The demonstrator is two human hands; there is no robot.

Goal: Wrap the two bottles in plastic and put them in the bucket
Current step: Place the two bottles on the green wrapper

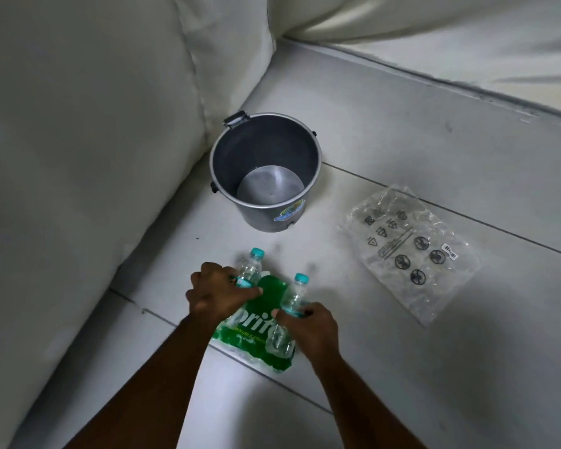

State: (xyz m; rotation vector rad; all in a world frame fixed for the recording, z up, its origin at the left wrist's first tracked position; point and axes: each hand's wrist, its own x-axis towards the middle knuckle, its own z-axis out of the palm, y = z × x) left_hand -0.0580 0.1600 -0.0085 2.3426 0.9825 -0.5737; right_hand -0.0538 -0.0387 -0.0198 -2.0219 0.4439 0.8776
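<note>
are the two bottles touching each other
Apart: the head view shows green plastic between the left bottle and right bottle.

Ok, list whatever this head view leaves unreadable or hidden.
- Left bottle: body mostly hidden by the left hand.
- Right bottle: middle covered by the right hand.
- Green Sprite plastic: small print too small; hands hide parts.
- Bucket sticker: blurred.
- Clear plastic bag: fine text unreadable.

"Sprite" on green plastic wrap
</note>
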